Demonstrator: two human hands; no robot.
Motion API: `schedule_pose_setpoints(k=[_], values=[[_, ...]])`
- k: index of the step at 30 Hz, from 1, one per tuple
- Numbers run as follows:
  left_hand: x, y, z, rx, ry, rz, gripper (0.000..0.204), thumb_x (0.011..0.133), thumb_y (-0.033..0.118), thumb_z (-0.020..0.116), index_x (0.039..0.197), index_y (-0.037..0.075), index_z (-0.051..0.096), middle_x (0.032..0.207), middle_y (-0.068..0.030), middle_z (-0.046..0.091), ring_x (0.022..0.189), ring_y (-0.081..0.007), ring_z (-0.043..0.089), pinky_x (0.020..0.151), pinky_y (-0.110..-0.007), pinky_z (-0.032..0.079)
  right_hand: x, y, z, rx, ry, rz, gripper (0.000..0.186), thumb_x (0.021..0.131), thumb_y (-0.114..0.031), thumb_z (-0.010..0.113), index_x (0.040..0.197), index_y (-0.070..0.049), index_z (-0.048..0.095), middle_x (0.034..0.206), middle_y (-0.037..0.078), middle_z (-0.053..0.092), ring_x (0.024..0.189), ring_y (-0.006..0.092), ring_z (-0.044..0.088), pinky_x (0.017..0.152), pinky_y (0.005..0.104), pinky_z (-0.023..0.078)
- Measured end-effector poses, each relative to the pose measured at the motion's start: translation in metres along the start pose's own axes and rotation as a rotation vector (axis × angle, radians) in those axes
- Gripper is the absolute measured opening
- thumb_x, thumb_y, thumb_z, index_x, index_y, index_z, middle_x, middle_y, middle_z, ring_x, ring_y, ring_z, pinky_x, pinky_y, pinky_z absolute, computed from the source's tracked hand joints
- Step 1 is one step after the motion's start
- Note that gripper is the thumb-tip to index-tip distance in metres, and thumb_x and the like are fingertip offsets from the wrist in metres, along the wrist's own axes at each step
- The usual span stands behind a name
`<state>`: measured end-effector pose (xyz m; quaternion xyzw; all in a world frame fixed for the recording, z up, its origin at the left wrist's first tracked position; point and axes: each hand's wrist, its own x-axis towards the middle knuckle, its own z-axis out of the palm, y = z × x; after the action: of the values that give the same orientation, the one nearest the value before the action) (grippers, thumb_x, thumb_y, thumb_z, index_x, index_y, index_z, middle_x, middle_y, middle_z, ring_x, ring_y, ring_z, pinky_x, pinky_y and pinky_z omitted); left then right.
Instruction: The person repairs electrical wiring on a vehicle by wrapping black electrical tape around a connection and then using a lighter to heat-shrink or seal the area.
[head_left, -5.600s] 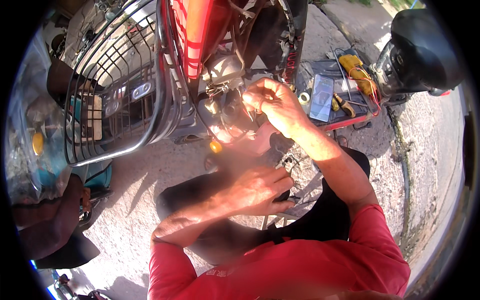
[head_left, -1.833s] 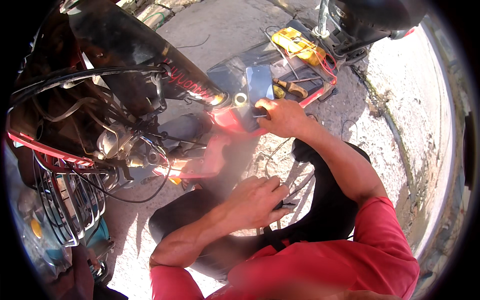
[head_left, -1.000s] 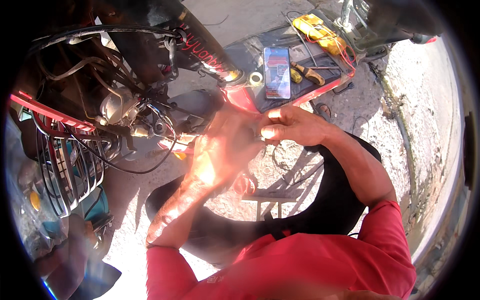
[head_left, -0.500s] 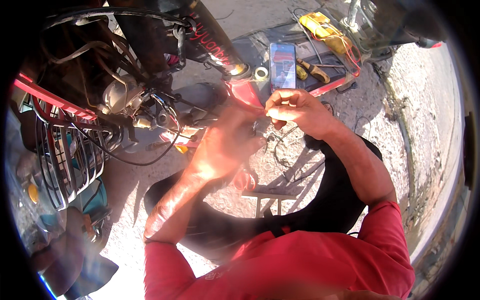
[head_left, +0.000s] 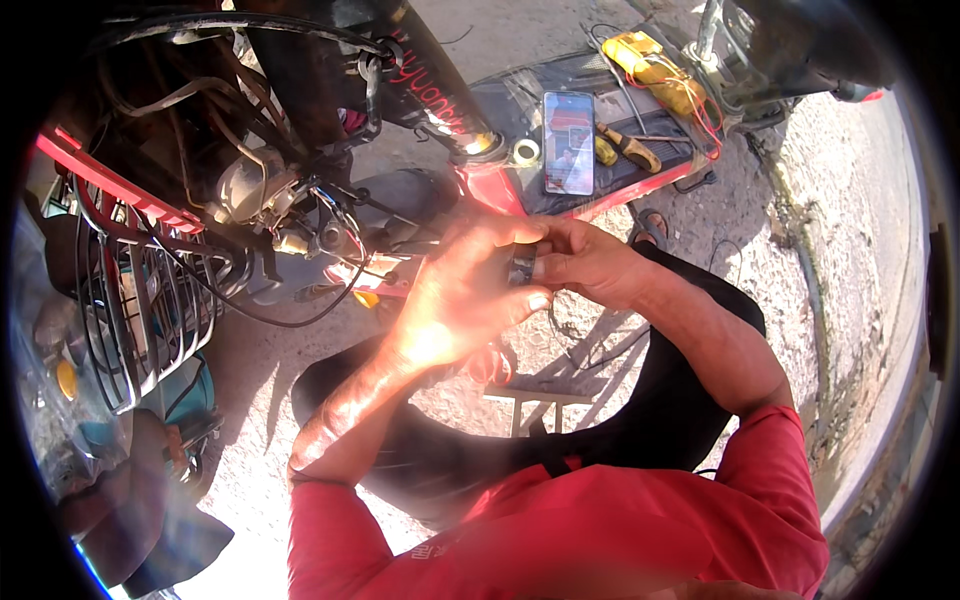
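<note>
In front of me, both hands meet at a small dark part (head_left: pixel 521 266), possibly a connector; its exact kind is too small to tell. My left hand (head_left: pixel 462 285) is closed around its left side, thumb below and fingers above. My right hand (head_left: pixel 592 264) pinches at its right side, with the fingertips touching or nearly touching the left hand's. A thin dark cable (head_left: pixel 562 325) hangs below the hands toward the ground. Beyond them lies a phone (head_left: pixel 569 145) with its screen lit, on the footboard (head_left: pixel 520 95) of a scooter.
A tape roll (head_left: pixel 525 152), a wooden-handled tool (head_left: pixel 638 152) and a yellow multimeter (head_left: pixel 640 55) with red leads lie on the footboard. Left are exposed wiring (head_left: pixel 335 215), a looping black cable (head_left: pixel 285 327) and a wire basket (head_left: pixel 150 350). A small metal stand (head_left: pixel 537 397) is between my legs.
My right hand has come down and left from near the phone to meet my left hand at the dark part. The view has shifted slightly.
</note>
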<state>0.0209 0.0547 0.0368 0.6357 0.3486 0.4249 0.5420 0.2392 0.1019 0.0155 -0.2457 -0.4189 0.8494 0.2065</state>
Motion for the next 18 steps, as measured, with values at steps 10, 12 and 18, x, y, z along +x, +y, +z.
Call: schedule_pose_setpoints(k=[10, 12, 18], values=[[0.004, 0.012, -0.008, 0.067, 0.258, -0.298, 0.053, 0.093, 0.033, 0.083, 0.13, 0.001, 0.061, 0.113, -0.0095, 0.072, 0.106, -0.018, 0.066, 0.095, -0.033, 0.053, -0.007, -0.016, -0.009, -0.669, 0.606, -0.226, 0.028, 0.087, -0.012, 0.079, 0.109, -0.003, 0.065, 0.105, 0.005, 0.071, 0.084, 0.0077, 0.065, 0.071, 0.0299, 0.053], [0.008, 0.019, -0.006, -0.01, 0.264, -0.424, 0.048, 0.096, 0.033, 0.08, 0.125, -0.001, 0.063, 0.106, -0.0091, 0.074, 0.099, -0.0166, 0.067, 0.091, -0.031, 0.054, -0.009, -0.016, -0.009, -0.79, 0.616, -0.346, 0.028, 0.084, -0.012, 0.08, 0.106, -0.003, 0.066, 0.1, 0.005, 0.07, 0.083, 0.0116, 0.067, 0.072, 0.0315, 0.054], [0.02, 0.042, 0.0, 0.095, 0.243, -0.637, 0.03, 0.1, 0.027, 0.071, 0.112, -0.001, 0.067, 0.098, -0.0096, 0.074, 0.085, -0.0113, 0.067, 0.072, -0.028, 0.056, -0.01, -0.012, -0.012, -1.137, 0.532, -0.613, 0.03, 0.081, -0.014, 0.081, 0.105, -0.002, 0.066, 0.096, 0.012, 0.065, 0.085, 0.0295, 0.068, 0.074, 0.0398, 0.055]])
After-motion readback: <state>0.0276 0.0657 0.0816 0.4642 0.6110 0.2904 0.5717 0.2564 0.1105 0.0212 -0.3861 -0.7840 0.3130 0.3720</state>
